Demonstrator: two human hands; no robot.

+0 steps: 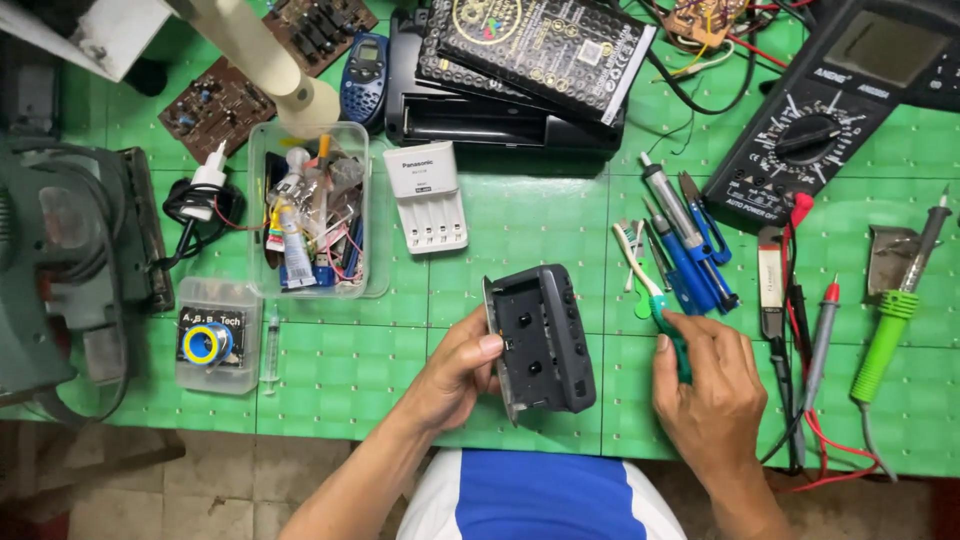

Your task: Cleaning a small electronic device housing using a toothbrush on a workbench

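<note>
A green gridded cutting-mat surface (500, 215) fills the view, with a bare concrete floor (200, 490) along its near edge. At nine o'clock sits a grey-green machine housing (50, 260). Next to it a small clear plastic box holding a blue-and-yellow solder reel (208, 343) lies beside a thin clear syringe (271, 348). Toward eleven o'clock stands a clear rectangular plastic tub full of tubes and small parts (308, 210), then a white battery charger (427, 197). At twelve o'clock a black device with a black perforated panel stacked on it (520, 70) rests.

The left hand (455, 370) grips a dark grey plastic portable cassette player (540, 340) just below centre, thumb on its open face, fingers curled behind. The player is held on edge, its long axis running from twelve to six o'clock and tilted slightly, its open cassette bay facing nine o'clock; two spindles show in the bay, a thin metal lid edge runs along the left, and buttons line the right edge.

The right hand (712, 390), at four o'clock, closes its fingers around a green-handled tool (668, 330), just beside blue-handled tools (690, 250). At two o'clock lies a black multimeter with a rotary dial (810, 130); at three o'clock a soldering iron with a bright green grip (890, 320).
</note>
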